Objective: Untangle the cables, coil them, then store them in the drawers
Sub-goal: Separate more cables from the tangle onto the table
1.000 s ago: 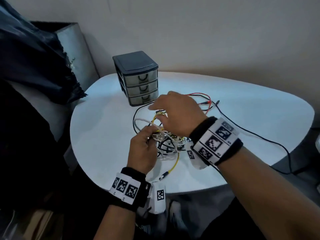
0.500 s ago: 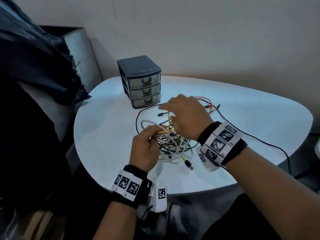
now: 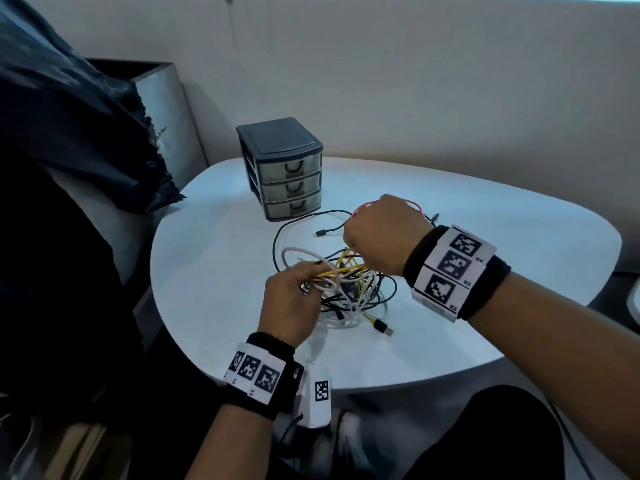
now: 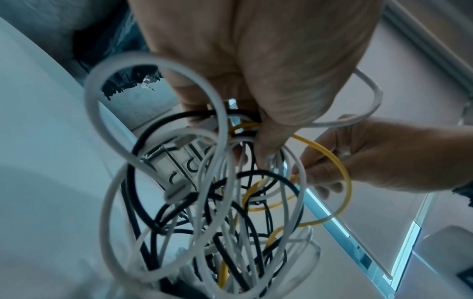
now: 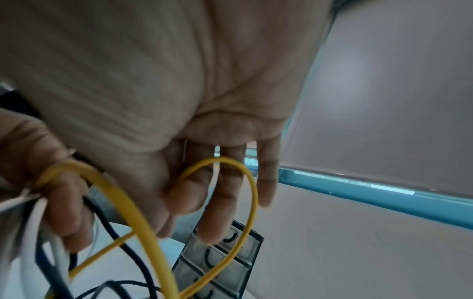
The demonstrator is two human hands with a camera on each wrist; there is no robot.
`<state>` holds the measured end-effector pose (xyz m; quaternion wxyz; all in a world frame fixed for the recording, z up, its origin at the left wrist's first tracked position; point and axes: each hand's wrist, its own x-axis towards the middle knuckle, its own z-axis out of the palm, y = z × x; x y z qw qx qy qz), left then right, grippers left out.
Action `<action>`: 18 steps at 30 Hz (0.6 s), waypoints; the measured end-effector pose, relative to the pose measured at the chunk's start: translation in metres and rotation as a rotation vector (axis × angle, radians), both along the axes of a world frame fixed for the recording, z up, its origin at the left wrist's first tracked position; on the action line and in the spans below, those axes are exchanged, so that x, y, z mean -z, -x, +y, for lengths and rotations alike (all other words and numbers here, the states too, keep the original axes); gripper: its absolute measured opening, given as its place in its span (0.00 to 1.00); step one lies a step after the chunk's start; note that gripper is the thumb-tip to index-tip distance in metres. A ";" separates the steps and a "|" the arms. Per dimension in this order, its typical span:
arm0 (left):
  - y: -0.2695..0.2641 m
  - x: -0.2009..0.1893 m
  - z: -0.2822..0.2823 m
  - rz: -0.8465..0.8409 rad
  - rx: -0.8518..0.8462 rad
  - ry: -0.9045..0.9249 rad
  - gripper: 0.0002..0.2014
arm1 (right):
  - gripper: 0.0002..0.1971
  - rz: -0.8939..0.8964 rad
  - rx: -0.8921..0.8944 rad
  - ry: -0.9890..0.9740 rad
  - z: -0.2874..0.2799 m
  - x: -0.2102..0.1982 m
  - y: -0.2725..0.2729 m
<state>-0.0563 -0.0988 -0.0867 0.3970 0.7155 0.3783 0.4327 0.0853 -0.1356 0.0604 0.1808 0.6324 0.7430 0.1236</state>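
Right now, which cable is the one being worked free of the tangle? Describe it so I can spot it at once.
On the white table, in front of the three-drawer organizer, lies a cable tangle that both hands reach into. The left hand grips it; the right hand pinches the yellow cable. It is the only yellow one among white and black cables.
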 end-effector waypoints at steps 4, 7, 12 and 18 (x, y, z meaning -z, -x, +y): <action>0.002 -0.003 -0.004 -0.008 0.016 -0.020 0.23 | 0.06 0.326 -0.069 -0.464 0.014 0.011 -0.018; 0.004 -0.001 -0.007 -0.071 -0.004 0.038 0.15 | 0.05 0.771 0.046 -0.885 0.018 0.010 -0.035; 0.000 -0.011 -0.003 -0.159 0.019 0.040 0.20 | 0.12 0.858 0.366 -0.896 0.019 0.031 -0.059; -0.004 -0.008 -0.004 -0.077 0.053 0.061 0.24 | 0.21 0.249 -0.142 -0.365 0.007 0.072 -0.033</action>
